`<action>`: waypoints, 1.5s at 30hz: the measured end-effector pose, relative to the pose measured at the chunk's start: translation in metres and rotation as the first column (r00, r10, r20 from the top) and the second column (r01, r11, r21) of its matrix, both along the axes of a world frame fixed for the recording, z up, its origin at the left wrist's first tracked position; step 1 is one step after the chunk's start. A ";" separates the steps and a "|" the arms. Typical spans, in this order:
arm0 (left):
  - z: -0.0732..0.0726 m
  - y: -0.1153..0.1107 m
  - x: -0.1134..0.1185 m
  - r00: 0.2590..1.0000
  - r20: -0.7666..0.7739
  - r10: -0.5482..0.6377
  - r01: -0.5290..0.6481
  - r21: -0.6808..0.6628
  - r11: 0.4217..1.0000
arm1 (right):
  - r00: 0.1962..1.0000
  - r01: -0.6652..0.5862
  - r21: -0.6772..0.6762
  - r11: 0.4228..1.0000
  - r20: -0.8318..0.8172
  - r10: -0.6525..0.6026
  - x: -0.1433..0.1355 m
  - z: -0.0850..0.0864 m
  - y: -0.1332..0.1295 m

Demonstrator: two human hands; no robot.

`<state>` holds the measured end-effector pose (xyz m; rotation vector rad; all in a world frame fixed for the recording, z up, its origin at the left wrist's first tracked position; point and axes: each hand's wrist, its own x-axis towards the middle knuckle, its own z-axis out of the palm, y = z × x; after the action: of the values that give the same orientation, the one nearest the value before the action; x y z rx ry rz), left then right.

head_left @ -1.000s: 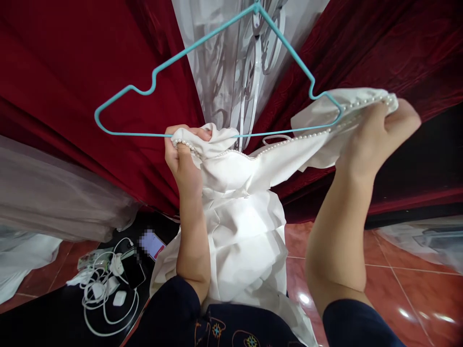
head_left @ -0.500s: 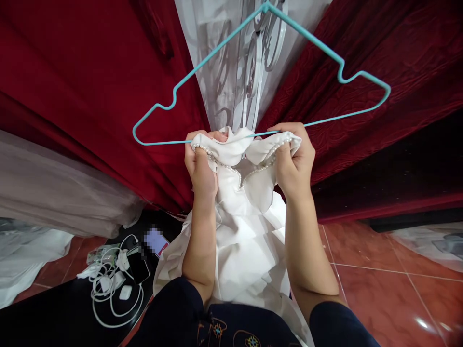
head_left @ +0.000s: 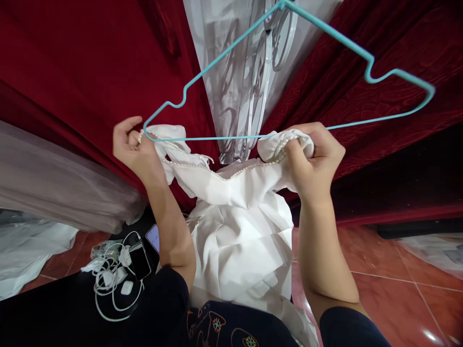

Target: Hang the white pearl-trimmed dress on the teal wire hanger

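Observation:
A white dress with a pearl-trimmed neckline hangs down in front of me, its top stretched between both hands. My left hand is closed on the dress's left shoulder part, close to the left corner of a light blue hanger. Bunched white fabric and the hanger's bottom bar are gripped in my right hand, the thumb over the pearl edge. The hanger tilts up to the right, its top near the upper edge of the view. Part of its bar is hidden by the right hand.
Dark red curtains hang on both sides, with a white ornate frame between them. At lower left, a black surface holds white cables, phones and a small white case. Reddish floor tiles lie at right.
My left hand has moved left with its side of the dress, widening the neckline. My right hand has shifted slightly right, and the hanger has moved right and tilted.

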<state>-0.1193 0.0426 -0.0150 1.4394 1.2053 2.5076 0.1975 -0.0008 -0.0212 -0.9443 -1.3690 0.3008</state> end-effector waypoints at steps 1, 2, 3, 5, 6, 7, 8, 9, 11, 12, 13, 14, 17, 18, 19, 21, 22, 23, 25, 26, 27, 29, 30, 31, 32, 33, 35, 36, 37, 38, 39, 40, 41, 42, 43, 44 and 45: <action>0.011 0.000 -0.007 1.000 -0.025 0.004 -0.004 0.004 1.000 | 1.000 -0.008 -0.011 1.000 0.003 0.008 -0.001 0.000 0.000; 0.022 -0.002 -0.012 0.999 -0.034 0.018 -0.018 0.000 1.000 | 1.000 -0.006 -0.021 1.000 0.001 0.006 -0.003 0.000 0.000; 0.031 -0.004 -0.016 0.999 -0.034 0.040 -0.040 -0.010 0.999 | 1.000 0.004 -0.028 1.000 -0.005 -0.004 -0.004 0.000 0.001; 0.048 -0.009 -0.021 0.995 -0.043 0.085 -0.088 -0.051 0.995 | 1.000 0.024 -0.031 0.999 -0.016 -0.024 -0.005 0.000 0.001; 0.054 -0.011 -0.021 0.993 -0.051 0.106 -0.109 -0.070 0.992 | 0.999 0.026 -0.027 0.999 -0.018 -0.026 -0.005 0.001 0.001; 0.061 -0.012 -0.019 0.991 -0.068 0.114 -0.120 -0.090 0.989 | 1.000 0.021 -0.021 1.000 -0.014 -0.021 -0.004 0.001 0.001; 0.067 -0.011 -0.015 0.990 -0.094 0.109 -0.119 -0.113 0.986 | 1.000 0.014 -0.017 1.000 -0.010 -0.014 -0.004 0.001 0.002; 0.072 -0.009 -0.010 0.988 -0.123 0.095 -0.111 -0.132 0.985 | 1.000 0.008 -0.014 1.000 -0.006 -0.008 -0.004 0.001 0.002; 0.082 0.000 0.003 0.980 -0.194 0.048 -0.077 -0.143 0.987 | 1.000 0.006 -0.015 1.000 -0.001 -0.006 -0.004 0.002 0.002; 0.086 0.005 0.010 0.969 -0.246 0.000 -0.039 -0.152 0.988 | 1.000 0.006 -0.017 1.000 0.000 -0.006 -0.004 0.001 0.003; 0.088 0.010 0.017 0.955 -0.291 -0.058 0.009 -0.168 0.986 | 1.000 0.007 -0.018 1.000 -0.002 -0.007 -0.004 0.001 0.003; 0.090 0.014 0.024 0.935 -0.329 -0.132 0.071 -0.191 0.979 | 1.000 0.008 -0.018 1.000 -0.006 -0.008 -0.004 0.000 0.004; 0.088 0.011 0.043 0.854 -0.402 -0.329 0.254 -0.230 0.939 | 1.000 0.005 -0.023 1.000 -0.013 -0.005 -0.005 -0.002 0.005; 0.085 0.005 0.050 0.859 -0.394 -0.328 0.275 -0.185 0.943 | 1.000 0.004 -0.025 1.000 -0.012 -0.005 -0.005 -0.002 0.005; 0.080 -0.002 0.057 0.874 -0.376 -0.306 0.281 -0.122 0.952 | 1.000 0.003 -0.027 1.000 -0.013 -0.003 -0.005 -0.003 0.006; 0.068 -0.019 0.074 0.913 -0.309 -0.265 0.275 -0.012 0.961 | 1.000 -0.006 -0.030 1.000 -0.017 0.006 -0.006 -0.005 0.007; 0.061 -0.026 0.083 0.892 -0.322 -0.317 0.321 -0.043 0.946 | 1.000 -0.011 -0.032 0.999 -0.021 0.011 -0.006 -0.005 0.008; 0.053 -0.031 0.092 0.858 -0.350 -0.375 0.368 -0.090 0.925 | 1.000 -0.015 -0.033 0.999 -0.023 0.015 -0.006 -0.006 0.008; 0.039 -0.036 0.109 0.748 -0.452 -0.486 0.420 -0.244 0.874 | 1.000 -0.016 -0.027 1.000 -0.011 0.016 -0.005 -0.006 0.009; 0.033 -0.036 0.116 0.692 -0.512 -0.509 0.403 -0.311 0.861 | 1.000 -0.013 -0.021 1.000 0.003 0.013 -0.004 -0.006 0.009; 0.028 -0.035 0.122 0.650 -0.566 -0.507 0.363 -0.355 0.862 | 1.000 -0.010 -0.012 1.000 0.024 0.011 -0.003 -0.007 0.009; 0.023 -0.033 0.131 0.614 -0.644 -0.456 0.266 -0.376 0.888 | 0.996 -0.011 0.025 1.000 0.083 0.009 -0.002 -0.007 0.007; 0.022 -0.032 0.133 0.619 -0.657 -0.430 0.234 -0.368 0.900 | 0.994 -0.009 0.055 0.998 0.111 0.003 -0.002 -0.009 0.006; 0.022 -0.032 0.135 0.630 -0.657 -0.414 0.220 -0.360 0.907 | 0.992 0.004 0.096 0.995 0.126 -0.016 -0.001 -0.010 0.004; 0.023 -0.032 0.135 0.640 -0.648 -0.412 0.219 -0.360 0.907 | 0.991 0.029 0.151 0.988 0.125 -0.048 0.000 -0.012 0.003; 0.025 -0.032 0.135 0.645 -0.638 -0.421 0.228 -0.365 0.903 | 0.990 0.074 0.214 0.974 0.099 -0.097 0.003 -0.015 0.002; 0.028 -0.033 0.133 0.651 -0.617 -0.443 0.246 -0.381 0.891 | 0.976 0.212 0.342 0.915 -0.026 -0.216 0.015 -0.019 0.001; 0.030 -0.033 0.132 0.653 -0.607 -0.453 0.251 -0.390 0.886 | 0.958 0.288 0.386 0.876 -0.102 -0.270 0.025 -0.020 0.001; 0.032 -0.033 0.131 0.653 -0.597 -0.465 0.258 -0.402 0.879 | 0.933 0.360 0.413 0.836 -0.169 -0.319 0.037 -0.021 0.003; 0.033 -0.032 0.131 0.654 -0.585 -0.479 0.268 -0.414 0.870 | 0.907 0.421 0.426 0.801 -0.223 -0.358 0.052 -0.021 0.005; 0.034 -0.032 0.130 0.654 -0.571 -0.497 0.279 -0.428 0.860 | 0.880 0.475 0.419 0.774 -0.252 -0.403 0.069 -0.019 0.008; 0.035 -0.033 0.130 0.653 -0.554 -0.516 0.293 -0.444 0.847 | 0.855 0.519 0.423 0.743 -0.257 -0.450 0.085 -0.016 0.012; 0.035 -0.033 0.129 0.653 -0.538 -0.533 0.305 -0.458 0.835 | 0.840 0.542 0.423 0.726 -0.260 -0.476 0.101 -0.012 0.015; 0.035 -0.033 0.128 0.654 -0.524 -0.545 0.312 -0.470 0.826 | 0.833 0.553 0.411 0.725 -0.248 -0.495 0.114 -0.007 0.018; 0.036 -0.034 0.127 0.656 -0.515 -0.551 0.313 -0.478 0.820 | 0.829 0.558 0.390 0.732 -0.233 -0.507 0.124 -0.001 0.021; 0.036 -0.034 0.126 0.658 -0.511 -0.553 0.311 -0.484 0.818 | 0.825 0.565 0.348 0.748 -0.245 -0.509 0.130 0.006 0.024; 0.036 -0.034 0.126 0.660 -0.511 -0.551 0.307 -0.486 0.818 | 0.818 0.572 0.294 0.766 -0.270 -0.507 0.133 0.013 0.026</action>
<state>0.0063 0.0081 0.0214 2.2106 1.0926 1.4058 0.3306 0.0250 -0.0078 -0.9301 -0.8883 -0.3050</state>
